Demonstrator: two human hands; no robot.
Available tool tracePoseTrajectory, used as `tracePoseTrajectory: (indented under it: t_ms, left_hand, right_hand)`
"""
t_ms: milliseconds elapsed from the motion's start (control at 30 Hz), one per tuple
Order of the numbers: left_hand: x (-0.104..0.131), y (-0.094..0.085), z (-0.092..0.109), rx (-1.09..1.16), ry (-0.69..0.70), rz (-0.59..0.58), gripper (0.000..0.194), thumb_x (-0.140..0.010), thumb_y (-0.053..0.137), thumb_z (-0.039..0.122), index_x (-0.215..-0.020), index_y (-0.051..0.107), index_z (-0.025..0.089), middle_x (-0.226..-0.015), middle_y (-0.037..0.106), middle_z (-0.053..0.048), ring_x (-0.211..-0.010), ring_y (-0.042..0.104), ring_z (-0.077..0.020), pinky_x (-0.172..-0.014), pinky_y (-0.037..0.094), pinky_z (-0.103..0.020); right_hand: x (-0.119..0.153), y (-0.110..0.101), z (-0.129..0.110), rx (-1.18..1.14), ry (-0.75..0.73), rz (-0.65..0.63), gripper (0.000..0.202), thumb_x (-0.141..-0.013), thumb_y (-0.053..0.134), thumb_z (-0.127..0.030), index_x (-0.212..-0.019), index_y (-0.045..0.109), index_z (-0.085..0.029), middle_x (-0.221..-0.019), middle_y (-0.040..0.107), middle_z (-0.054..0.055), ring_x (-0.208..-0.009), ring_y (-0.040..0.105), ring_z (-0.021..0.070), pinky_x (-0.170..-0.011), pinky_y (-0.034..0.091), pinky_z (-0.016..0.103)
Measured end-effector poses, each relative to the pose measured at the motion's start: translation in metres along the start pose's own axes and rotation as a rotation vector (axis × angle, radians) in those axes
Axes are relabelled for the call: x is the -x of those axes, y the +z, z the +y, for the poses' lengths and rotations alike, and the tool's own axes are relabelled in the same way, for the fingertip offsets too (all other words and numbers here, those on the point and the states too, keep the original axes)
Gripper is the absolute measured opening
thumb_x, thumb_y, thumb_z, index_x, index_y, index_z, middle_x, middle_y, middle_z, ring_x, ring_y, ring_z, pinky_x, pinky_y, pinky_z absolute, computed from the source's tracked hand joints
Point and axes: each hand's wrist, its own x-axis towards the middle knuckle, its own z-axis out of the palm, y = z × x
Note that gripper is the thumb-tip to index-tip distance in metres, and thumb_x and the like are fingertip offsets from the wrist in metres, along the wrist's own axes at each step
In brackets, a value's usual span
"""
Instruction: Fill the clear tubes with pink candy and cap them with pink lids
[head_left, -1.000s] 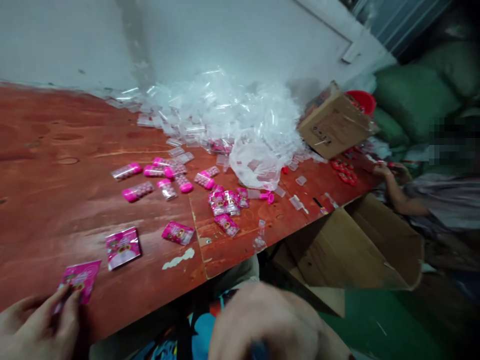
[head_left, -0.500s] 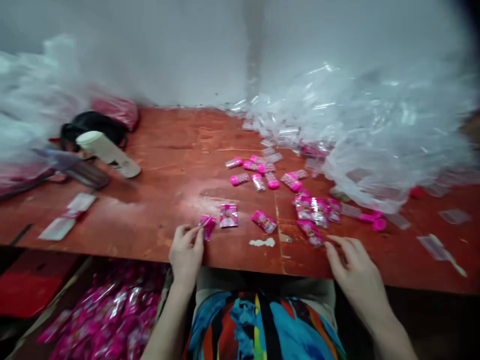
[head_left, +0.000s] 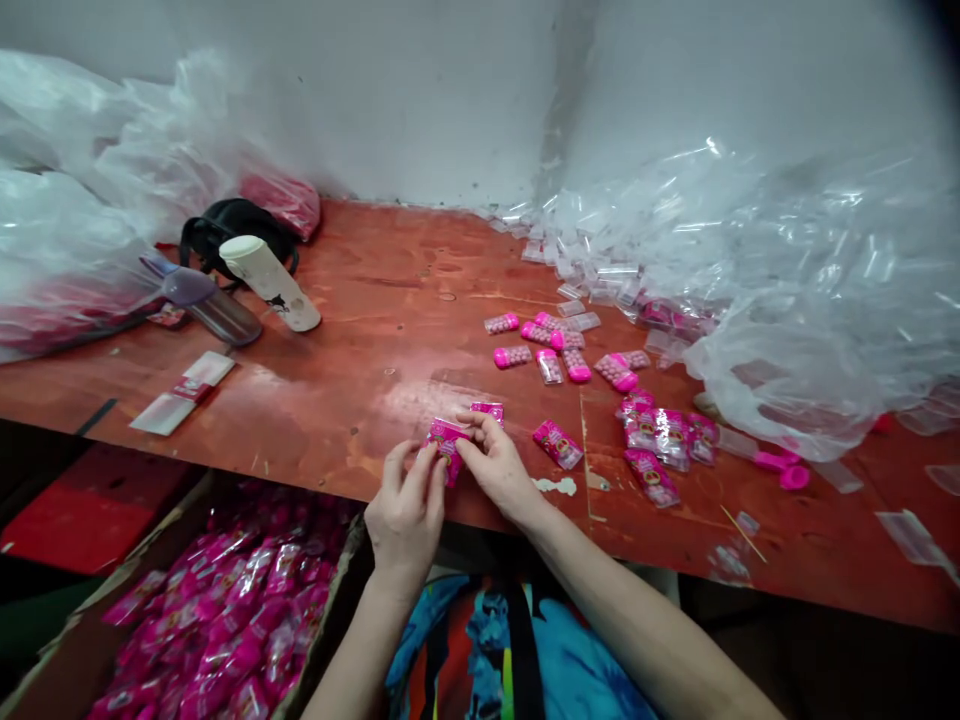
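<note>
Between my two hands, near the table's front edge, is a small pink printed packet (head_left: 448, 436). My left hand (head_left: 409, 505) pinches its lower left side. The fingers of my right hand (head_left: 495, 465) close on its upper right side. Behind my right fingers, a second pink packet (head_left: 487, 411) lies partly covered on the table. To the right rests a filled pink packet (head_left: 558, 444), and farther right is a group of filled packets (head_left: 670, 438). Several clear tubes with pink caps and small pink balls (head_left: 576, 365) lie behind them.
An open carton of pink packets (head_left: 232, 610) stands below the table at left. Clear plastic bags (head_left: 787, 370) crowd the right back. A white tumbler (head_left: 270, 283), a purple-topped bottle (head_left: 211, 305) and a black bag (head_left: 240, 225) sit at left. A pink scoop (head_left: 791, 472) lies right.
My right hand has come from the packets at right over to the packet in my left hand and now grips it too. The whole view has shifted, moving the table things rightward.
</note>
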Motion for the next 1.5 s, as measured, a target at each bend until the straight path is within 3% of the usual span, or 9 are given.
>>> tracePoseTrajectory:
  t_ms: [133, 233, 400, 533, 733, 967, 1200, 1333, 1500]
  left_hand:
    - [-0.01, -0.007, 0.0, 0.564, -0.482, -0.28, 0.032, -0.081, 0.066, 0.043, -0.098, 0.072, 0.017, -0.079, 0.064, -0.004, -0.064, 0.057, -0.0156, -0.054, 0.044, -0.024]
    - [-0.013, -0.005, -0.002, 0.835, -0.726, -0.514, 0.033, -0.074, 0.073, 0.046, -0.072, 0.069, 0.013, -0.05, 0.046, 0.004, -0.045, 0.037, -0.0073, -0.043, 0.026, -0.019]
    - [-0.008, 0.01, 0.001, 1.02, -0.961, -0.395, 0.04, -0.064, 0.081, 0.047, -0.06, 0.059, 0.013, -0.043, 0.041, 0.006, -0.039, 0.028, -0.0036, -0.041, 0.016, -0.019]
    - [-0.004, 0.014, 0.001, 1.013, -1.008, -0.32, 0.043, -0.061, 0.083, 0.047, -0.057, 0.057, 0.013, -0.039, 0.041, 0.006, -0.037, 0.029, -0.0037, -0.04, 0.015, -0.018]
    - [-0.002, 0.004, -0.007, 1.078, -1.036, -0.448, 0.038, -0.068, 0.078, 0.047, -0.071, 0.065, 0.011, -0.045, 0.047, 0.003, -0.039, 0.034, -0.0055, -0.038, 0.017, -0.019]
    - [0.0, 0.006, 0.006, 1.085, -1.007, -0.403, 0.036, -0.064, 0.082, 0.042, -0.065, 0.061, 0.012, -0.043, 0.043, 0.006, -0.04, 0.031, -0.0039, -0.039, 0.018, -0.017]
    - [-0.001, 0.004, 0.005, 1.078, -1.037, -0.514, 0.035, -0.068, 0.079, 0.043, -0.068, 0.062, 0.012, -0.045, 0.046, 0.005, -0.039, 0.032, -0.0051, -0.038, 0.017, -0.017]
    - [-0.007, -0.001, -0.005, 1.033, -1.046, -0.427, 0.035, -0.06, 0.085, 0.039, -0.066, 0.065, 0.011, -0.046, 0.045, 0.005, -0.041, 0.031, -0.004, -0.038, 0.018, -0.016]
    - [-0.013, 0.002, 0.001, 1.043, -1.074, -0.408, 0.038, -0.054, 0.088, 0.04, -0.065, 0.066, 0.012, -0.046, 0.043, 0.006, -0.043, 0.034, -0.0044, -0.037, 0.02, -0.015]
  right_hand:
    - [0.002, -0.013, -0.01, 0.101, -0.043, -0.162, 0.033, -0.083, 0.057, -0.021, -0.115, 0.052, -0.022, -0.091, 0.061, 0.0, -0.086, 0.06, 0.0144, -0.075, 0.048, 0.027]
    - [0.005, -0.019, -0.013, 0.109, -0.058, -0.191, 0.034, -0.084, 0.058, -0.021, -0.117, 0.051, -0.023, -0.086, 0.057, -0.002, -0.077, 0.057, 0.0128, -0.068, 0.046, 0.025]
    - [0.013, -0.01, 0.0, 0.009, -0.005, -0.135, 0.045, -0.084, 0.062, -0.028, -0.125, 0.043, -0.024, -0.077, 0.051, -0.005, -0.065, 0.051, 0.0112, -0.063, 0.041, 0.024]
    - [0.019, 0.0, 0.009, 0.117, -0.047, -0.064, 0.034, -0.088, 0.053, -0.026, -0.122, 0.046, -0.023, -0.064, 0.041, -0.008, -0.057, 0.044, 0.0113, -0.058, 0.037, 0.024]
    - [0.026, -0.002, 0.003, 0.484, -0.201, -0.068, 0.034, -0.092, 0.047, -0.018, -0.125, 0.051, -0.024, -0.075, 0.055, -0.002, -0.069, 0.054, 0.0144, -0.067, 0.041, 0.028]
    - [0.024, -0.009, 0.01, 0.16, -0.093, 0.055, 0.032, -0.09, 0.053, -0.028, -0.121, 0.048, -0.022, -0.071, 0.045, -0.006, -0.059, 0.043, 0.0107, -0.058, 0.037, 0.022]
    - [0.034, -0.009, 0.002, 0.421, -0.149, 0.025, 0.028, -0.094, 0.046, -0.021, -0.121, 0.052, -0.022, -0.073, 0.054, -0.003, -0.064, 0.052, 0.0135, -0.063, 0.042, 0.026]
    - [0.043, -0.034, -0.013, 0.662, -0.216, -0.08, 0.024, -0.095, 0.047, -0.02, -0.116, 0.058, -0.024, -0.097, 0.066, 0.003, -0.088, 0.063, 0.0186, -0.079, 0.047, 0.031]
    - [0.043, -0.089, -0.028, 1.156, -0.293, 0.258, 0.021, -0.098, 0.044, -0.022, -0.106, 0.063, -0.02, -0.099, 0.063, 0.011, -0.098, 0.058, 0.0261, -0.09, 0.044, 0.04]
